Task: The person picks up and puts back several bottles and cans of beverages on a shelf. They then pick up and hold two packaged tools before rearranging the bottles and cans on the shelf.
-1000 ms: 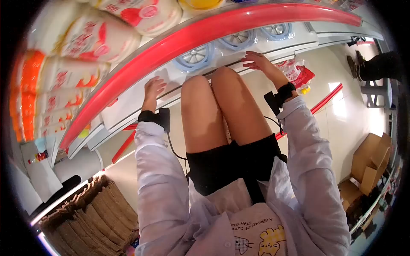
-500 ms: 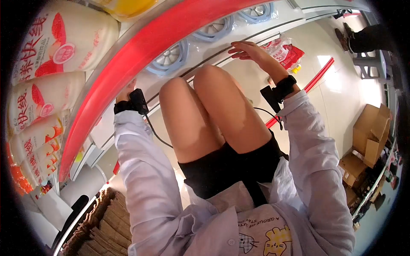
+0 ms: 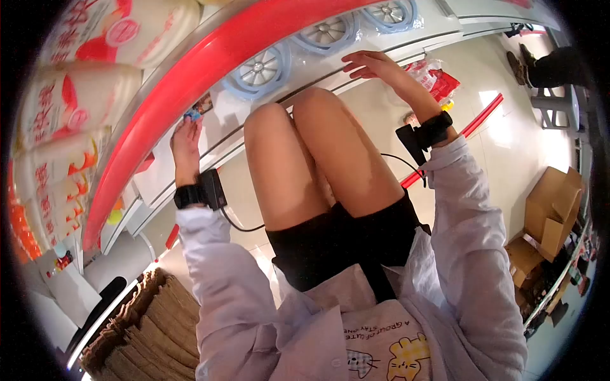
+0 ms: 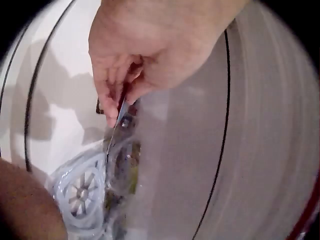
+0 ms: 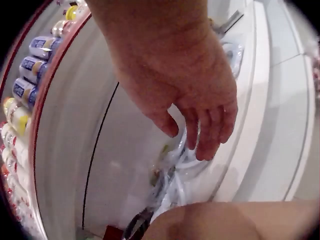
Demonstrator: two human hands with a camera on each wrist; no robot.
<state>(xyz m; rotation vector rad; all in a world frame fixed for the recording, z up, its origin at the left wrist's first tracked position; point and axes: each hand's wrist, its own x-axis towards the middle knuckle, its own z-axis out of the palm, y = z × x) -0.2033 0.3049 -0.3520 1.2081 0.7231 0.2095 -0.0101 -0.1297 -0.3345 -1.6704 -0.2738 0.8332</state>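
In the head view, my left hand (image 3: 187, 143) reaches in under the red shelf edge at the left. Its thumb and fingers pinch a thin, flat, coloured piece (image 4: 121, 111), seen nearly edge-on in the left wrist view. What kind of piece it is I cannot tell. Over the white ledge (image 3: 225, 117) in front of my knees lie several blue spoked rings (image 3: 257, 68) in clear wrap, which look like apple slicers. My right hand (image 3: 375, 65) hovers near them, beyond my right knee, its fingers loosely bent with nothing in them.
Large labelled drink bottles (image 3: 95, 95) stand behind the curved red shelf edge (image 3: 159, 95). A red-printed plastic bag (image 3: 438, 82) lies on the floor at the right. Cardboard boxes (image 3: 553, 209) and a grey stool (image 3: 556, 114) stand farther right, near another person's legs (image 3: 559, 66).
My left hand went forward behind the red shelf edge, then came back into view with the coloured flat piece at its fingers. My right hand stays nearly in place; the head view shifted.
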